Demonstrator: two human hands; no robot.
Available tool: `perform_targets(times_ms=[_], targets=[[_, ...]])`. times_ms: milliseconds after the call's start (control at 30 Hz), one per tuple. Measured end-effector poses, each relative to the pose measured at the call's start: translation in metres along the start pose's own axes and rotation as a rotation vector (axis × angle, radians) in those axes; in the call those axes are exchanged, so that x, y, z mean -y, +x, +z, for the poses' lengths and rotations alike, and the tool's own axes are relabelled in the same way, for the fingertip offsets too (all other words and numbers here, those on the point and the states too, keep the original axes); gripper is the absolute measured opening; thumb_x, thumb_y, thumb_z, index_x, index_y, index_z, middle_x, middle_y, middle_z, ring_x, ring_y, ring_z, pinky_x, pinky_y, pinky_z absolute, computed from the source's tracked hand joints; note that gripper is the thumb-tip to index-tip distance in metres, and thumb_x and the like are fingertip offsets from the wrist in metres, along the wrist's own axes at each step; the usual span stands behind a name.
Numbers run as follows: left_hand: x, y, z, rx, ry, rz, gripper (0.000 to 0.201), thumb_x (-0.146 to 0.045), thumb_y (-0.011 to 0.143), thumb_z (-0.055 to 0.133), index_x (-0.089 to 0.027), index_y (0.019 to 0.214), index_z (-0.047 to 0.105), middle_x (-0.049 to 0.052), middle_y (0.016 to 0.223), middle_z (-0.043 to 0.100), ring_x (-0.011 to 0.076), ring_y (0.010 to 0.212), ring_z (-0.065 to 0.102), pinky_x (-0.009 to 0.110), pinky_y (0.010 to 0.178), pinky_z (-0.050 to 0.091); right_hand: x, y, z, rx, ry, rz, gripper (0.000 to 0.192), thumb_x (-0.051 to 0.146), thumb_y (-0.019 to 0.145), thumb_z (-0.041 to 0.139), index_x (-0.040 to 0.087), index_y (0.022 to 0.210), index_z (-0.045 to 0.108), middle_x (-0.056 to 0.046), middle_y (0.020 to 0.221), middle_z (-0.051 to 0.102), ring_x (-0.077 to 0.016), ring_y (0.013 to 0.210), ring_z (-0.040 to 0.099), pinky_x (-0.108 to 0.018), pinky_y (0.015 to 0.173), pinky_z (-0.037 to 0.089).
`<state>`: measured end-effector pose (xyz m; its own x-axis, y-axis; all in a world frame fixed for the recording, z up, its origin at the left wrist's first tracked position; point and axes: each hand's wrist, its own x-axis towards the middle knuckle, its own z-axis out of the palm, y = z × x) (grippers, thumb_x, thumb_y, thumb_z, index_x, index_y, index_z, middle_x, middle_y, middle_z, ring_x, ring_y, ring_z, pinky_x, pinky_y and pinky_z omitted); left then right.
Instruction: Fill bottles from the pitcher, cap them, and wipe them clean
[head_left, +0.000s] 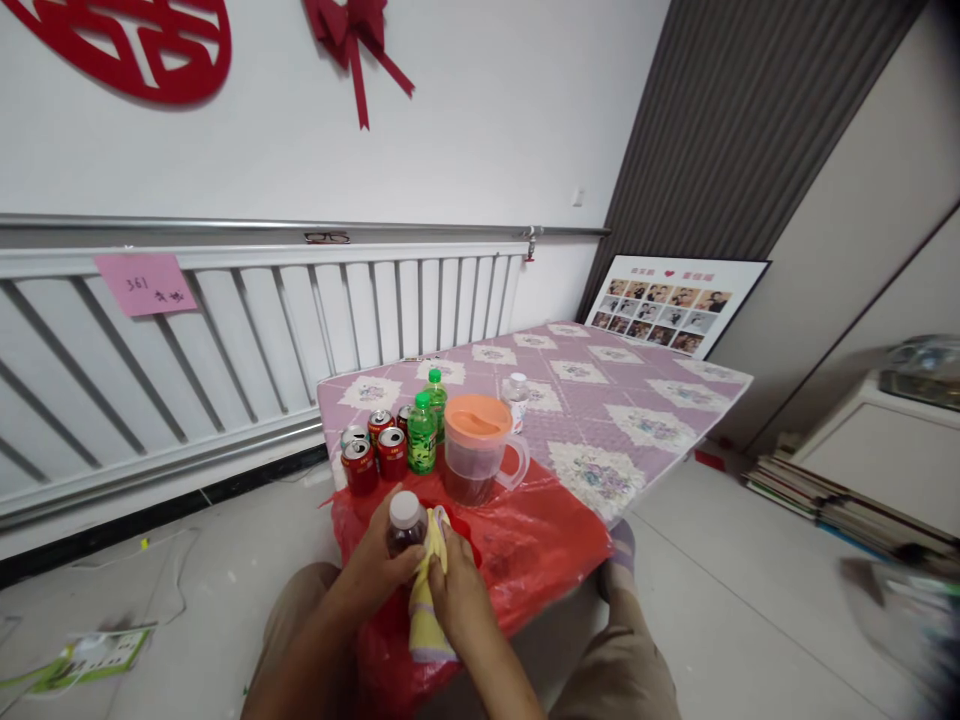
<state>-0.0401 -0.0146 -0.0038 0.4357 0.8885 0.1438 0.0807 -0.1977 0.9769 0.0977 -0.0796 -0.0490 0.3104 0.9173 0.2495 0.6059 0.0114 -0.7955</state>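
My left hand is closed around a dark bottle with a pale cap, held over the front of the table. Pressed against the bottle's right side is a yellow cloth, gripped in my right hand, its lower end hanging down. A red dish shows partly behind the cloth. Just beyond my hands stands a clear pitcher with an orange lid and dark liquid at its bottom. To its left are green bottles and several red cans.
A red plastic sheet covers the near end of the table, over a purple floral cloth. A small clear bottle stands behind the pitcher. Along the wall runs a white radiator. A photo board leans at the far end.
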Motion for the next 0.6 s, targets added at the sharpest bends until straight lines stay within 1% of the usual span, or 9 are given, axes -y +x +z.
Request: perform_targets(times_ms=[67, 133, 167, 233, 300, 400, 500, 600], targets=[[0.001, 0.0, 0.011, -0.161, 0.086, 0.012, 0.079, -0.03, 0.066, 0.071, -0.015, 0.136, 0.038, 0.017, 0.142, 0.043, 0.0359, 0.133, 0.041, 0.051, 0.114, 0.029, -0.002, -0.001, 0.002, -0.011, 0.003, 0.001, 0.054, 0.019, 0.089, 0.043, 0.008, 0.142, 0.046, -0.02, 0.137, 0.055, -0.0276, 0.128, 0.054, -0.043, 0.106, 0.046], [0.0, 0.0, 0.017, -0.309, 0.219, 0.024, 0.079, -0.029, 0.063, 0.073, -0.015, 0.134, 0.041, 0.018, 0.138, 0.043, 0.0372, 0.132, 0.038, 0.053, 0.114, 0.028, -0.004, -0.001, 0.003, -0.019, 0.007, 0.0, 0.054, 0.019, 0.089, 0.043, 0.009, 0.142, 0.047, -0.02, 0.136, 0.055, -0.0276, 0.128, 0.054, -0.043, 0.106, 0.046], [-0.001, 0.0, 0.019, -0.353, 0.276, 0.028, 0.076, -0.029, 0.063, 0.073, -0.014, 0.131, 0.043, 0.017, 0.134, 0.046, 0.0377, 0.13, 0.04, 0.053, 0.113, 0.029, -0.005, -0.002, 0.003, -0.02, 0.009, -0.001, 0.053, 0.02, 0.089, 0.043, 0.009, 0.141, 0.047, -0.02, 0.135, 0.056, -0.0276, 0.128, 0.054, -0.043, 0.106, 0.046], [-0.003, 0.001, 0.02, -0.39, 0.346, 0.032, 0.069, -0.03, 0.063, 0.073, -0.014, 0.125, 0.048, 0.016, 0.125, 0.051, 0.0384, 0.125, 0.043, 0.054, 0.109, 0.033, -0.006, -0.002, 0.003, -0.02, 0.015, -0.007, 0.053, 0.02, 0.089, 0.044, 0.009, 0.141, 0.048, -0.02, 0.134, 0.057, -0.0271, 0.127, 0.055, -0.042, 0.106, 0.046], [-0.003, 0.001, 0.017, -0.394, 0.341, 0.027, 0.066, -0.028, 0.063, 0.074, -0.015, 0.122, 0.049, 0.016, 0.122, 0.053, 0.0379, 0.122, 0.047, 0.054, 0.106, 0.037, -0.006, -0.001, 0.002, -0.017, 0.025, -0.015, 0.053, 0.02, 0.089, 0.044, 0.009, 0.141, 0.048, -0.019, 0.135, 0.057, -0.0259, 0.127, 0.055, -0.041, 0.107, 0.045], [-0.002, 0.001, 0.01, -0.352, 0.192, 0.005, 0.072, -0.024, 0.062, 0.073, -0.016, 0.127, 0.042, 0.015, 0.126, 0.054, 0.0331, 0.12, 0.053, 0.05, 0.104, 0.042, -0.004, -0.002, -0.001, -0.022, 0.04, -0.018, 0.053, 0.02, 0.09, 0.043, 0.01, 0.142, 0.046, -0.017, 0.14, 0.054, -0.0241, 0.131, 0.051, -0.04, 0.11, 0.042], [-0.002, 0.0, 0.001, -0.239, 0.066, -0.007, 0.069, -0.021, 0.065, 0.071, -0.018, 0.126, 0.042, 0.011, 0.124, 0.058, 0.0279, 0.114, 0.058, 0.043, 0.1, 0.046, 0.005, -0.005, -0.006, -0.063, 0.05, -0.045, 0.053, 0.021, 0.092, 0.041, 0.012, 0.144, 0.043, -0.016, 0.145, 0.048, -0.0234, 0.135, 0.046, -0.042, 0.112, 0.04], [-0.003, 0.0, -0.005, -0.128, 0.087, -0.004, 0.057, -0.021, 0.069, 0.069, -0.018, 0.122, 0.048, 0.009, 0.117, 0.063, 0.0258, 0.107, 0.061, 0.041, 0.096, 0.048, 0.023, -0.006, -0.016, -0.085, 0.035, -0.115, 0.054, 0.023, 0.093, 0.04, 0.017, 0.146, 0.041, -0.015, 0.151, 0.04, -0.0251, 0.139, 0.039, -0.045, 0.112, 0.038]])
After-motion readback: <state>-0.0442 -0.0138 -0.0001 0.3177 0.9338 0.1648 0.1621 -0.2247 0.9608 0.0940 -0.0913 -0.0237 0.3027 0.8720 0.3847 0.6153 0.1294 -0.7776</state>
